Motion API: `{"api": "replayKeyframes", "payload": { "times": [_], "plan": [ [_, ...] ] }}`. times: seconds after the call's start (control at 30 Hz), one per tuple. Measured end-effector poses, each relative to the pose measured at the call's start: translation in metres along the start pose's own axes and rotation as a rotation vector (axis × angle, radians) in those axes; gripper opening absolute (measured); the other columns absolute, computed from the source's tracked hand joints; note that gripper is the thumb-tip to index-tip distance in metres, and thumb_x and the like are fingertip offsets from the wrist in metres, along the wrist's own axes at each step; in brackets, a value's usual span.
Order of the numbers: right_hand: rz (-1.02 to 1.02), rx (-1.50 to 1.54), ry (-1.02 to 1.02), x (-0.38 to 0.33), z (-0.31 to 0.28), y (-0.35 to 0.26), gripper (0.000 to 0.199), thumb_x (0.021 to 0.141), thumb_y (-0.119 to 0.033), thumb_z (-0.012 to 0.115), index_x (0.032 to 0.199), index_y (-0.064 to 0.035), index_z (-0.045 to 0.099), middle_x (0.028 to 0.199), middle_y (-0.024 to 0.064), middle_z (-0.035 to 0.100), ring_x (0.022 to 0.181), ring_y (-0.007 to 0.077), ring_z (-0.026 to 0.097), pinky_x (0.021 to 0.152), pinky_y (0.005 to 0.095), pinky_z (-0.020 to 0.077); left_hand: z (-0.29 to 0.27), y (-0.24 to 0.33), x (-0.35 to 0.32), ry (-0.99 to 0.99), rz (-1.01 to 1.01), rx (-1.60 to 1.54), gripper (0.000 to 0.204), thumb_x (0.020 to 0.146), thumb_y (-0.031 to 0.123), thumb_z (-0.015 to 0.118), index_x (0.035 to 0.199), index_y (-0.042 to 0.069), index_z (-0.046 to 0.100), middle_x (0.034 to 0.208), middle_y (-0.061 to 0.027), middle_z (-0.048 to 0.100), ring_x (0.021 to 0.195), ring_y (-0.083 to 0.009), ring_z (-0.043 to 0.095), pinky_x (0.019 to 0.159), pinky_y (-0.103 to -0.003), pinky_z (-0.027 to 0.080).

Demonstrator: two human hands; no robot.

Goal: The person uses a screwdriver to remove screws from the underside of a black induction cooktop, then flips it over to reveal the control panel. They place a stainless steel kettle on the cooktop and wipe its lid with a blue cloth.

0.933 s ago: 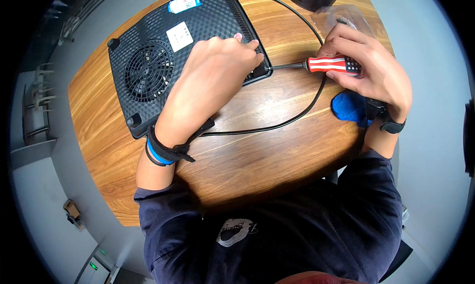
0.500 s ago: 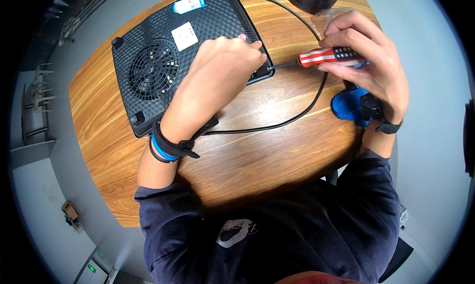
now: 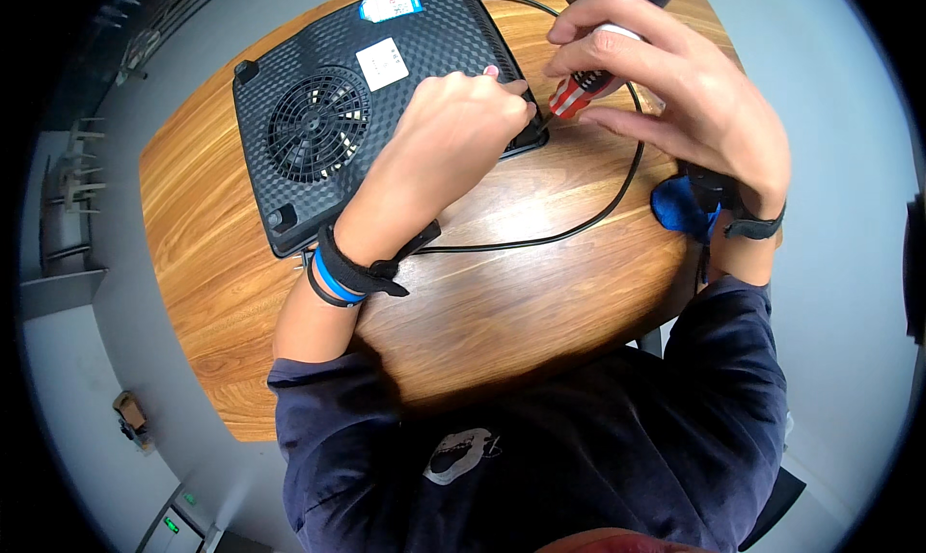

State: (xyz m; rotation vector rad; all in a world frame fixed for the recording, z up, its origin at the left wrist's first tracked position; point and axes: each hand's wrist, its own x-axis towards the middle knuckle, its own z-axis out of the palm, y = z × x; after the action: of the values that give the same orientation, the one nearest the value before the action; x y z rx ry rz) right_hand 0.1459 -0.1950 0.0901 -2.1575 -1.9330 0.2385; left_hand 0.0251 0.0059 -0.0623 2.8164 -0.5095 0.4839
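The appliance (image 3: 386,114) lies underside up along the table's (image 3: 502,312) far left edge, apparently for access. The left hand (image 3: 461,119) curls over its right side, seemingly bracing it; whether it grips, I cannot tell. The right hand (image 3: 690,95) grips the screwdriver (image 3: 571,98), aimed near that side.

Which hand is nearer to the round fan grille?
Left. The left hand is just right of the fan grille; the right hand, at the screwdriver, is farther right.

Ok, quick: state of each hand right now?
Left hand: fingers curled at the edge of the black appliance; grip cannot be told.
Right hand: closed around the screwdriver handle.
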Motion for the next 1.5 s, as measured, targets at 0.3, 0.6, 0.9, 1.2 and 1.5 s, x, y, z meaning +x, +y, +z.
{"api": "replayKeyframes", "payload": {
  "times": [0.3,0.6,0.9,1.2,1.5],
  "plan": [
    [-0.076,-0.118,-0.025,-0.002,0.006,0.012,0.065,0.09,-0.001,0.083,0.153,-0.0097,0.067,0.142,0.0139,0.066,0.118,0.0354,0.074,0.099,0.0436,0.0655,0.002,0.0,-0.002,0.08,0.041,-0.022,0.022,0.102,0.01,0.067,0.115,0.008,0.084,0.083,-0.0178,0.076,0.073,-0.0351,0.078,0.061,-0.042,0.061],
    [0.054,-0.142,0.032,-0.005,-0.001,0.009,0.065,0.096,-0.008,0.08,0.159,-0.0086,0.062,0.139,0.0149,0.069,0.106,0.0327,0.076,0.087,0.0434,0.0652,0.009,-0.001,-0.001,0.162,0.08,-0.109,0.019,0.1,0.008,0.068,0.106,0.006,0.085,0.083,-0.02,0.076,0.08,-0.0362,0.079,0.068,-0.045,0.062],
    [0.178,-0.275,-0.097,0.0,-0.011,0.0,0.046,0.103,-0.02,0.078,0.145,-0.0049,0.068,0.121,0.0191,0.076,0.095,0.0331,0.077,0.081,0.0404,0.0627,-0.004,0.0,0.01,0.051,0.081,-0.076,0.019,0.1,0.007,0.068,0.108,0.005,0.085,0.084,-0.0222,0.077,0.082,-0.0383,0.079,0.067,-0.046,0.062],
    [0.101,-0.234,-0.039,0.01,-0.001,0.003,0.04,0.096,-0.028,0.087,0.118,-0.0019,0.066,0.095,0.0176,0.078,0.084,0.039,0.077,0.073,0.0429,0.0599,-0.001,0.0,0.008,-0.025,0.021,-0.026,0.023,0.1,0.011,0.068,0.115,0.008,0.085,0.092,-0.0241,0.078,0.081,-0.0397,0.079,0.067,-0.048,0.063],
    [0.369,-0.449,-0.175,0.0,-0.003,0.007,0.057,0.09,-0.033,0.092,0.125,-0.0006,0.061,0.099,0.0178,0.076,0.09,0.0402,0.076,0.076,0.0461,0.0603,0.004,-0.003,0.01,-0.036,0.042,-0.018,0.022,0.106,0.018,0.068,0.113,0.005,0.085,0.094,-0.0243,0.079,0.08,-0.0406,0.079,0.069,-0.048,0.065]
  ]
}}
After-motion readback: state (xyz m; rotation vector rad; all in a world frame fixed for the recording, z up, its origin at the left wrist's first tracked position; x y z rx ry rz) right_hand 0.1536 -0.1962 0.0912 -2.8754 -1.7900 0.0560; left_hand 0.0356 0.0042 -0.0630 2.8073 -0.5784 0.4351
